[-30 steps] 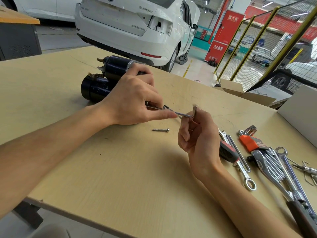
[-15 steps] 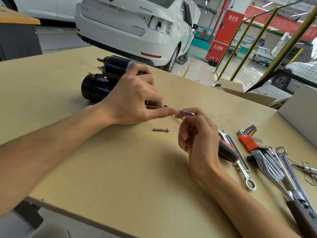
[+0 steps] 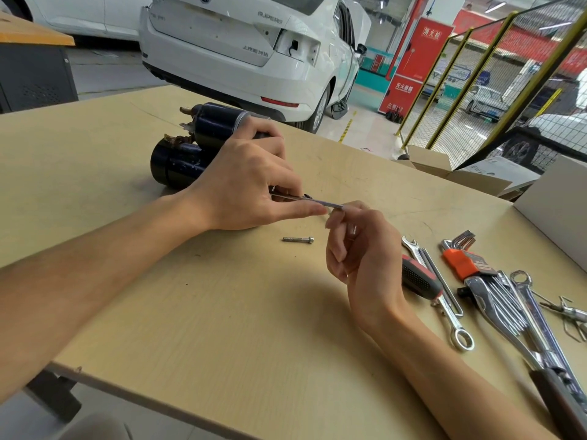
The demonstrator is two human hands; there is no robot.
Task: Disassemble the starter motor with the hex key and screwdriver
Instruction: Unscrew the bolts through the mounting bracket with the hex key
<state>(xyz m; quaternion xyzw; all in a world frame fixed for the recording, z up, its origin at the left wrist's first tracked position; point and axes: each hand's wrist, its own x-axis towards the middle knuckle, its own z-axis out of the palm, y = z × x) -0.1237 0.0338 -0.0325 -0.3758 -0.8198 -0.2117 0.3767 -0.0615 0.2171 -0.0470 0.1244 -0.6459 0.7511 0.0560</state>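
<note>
While our left hand steadies the hex key, our right hand has rolled it flat, pinching; one loose bolt at 6 o'clock.

Near side of the table: we find open surface between our forearms, broken only by one loose bolt. Right side: crowded by the screwdriver, wrenches and hex key set, lying close together. Far left: the starter motor blocks the way, with bare tabletop left of it.
</note>
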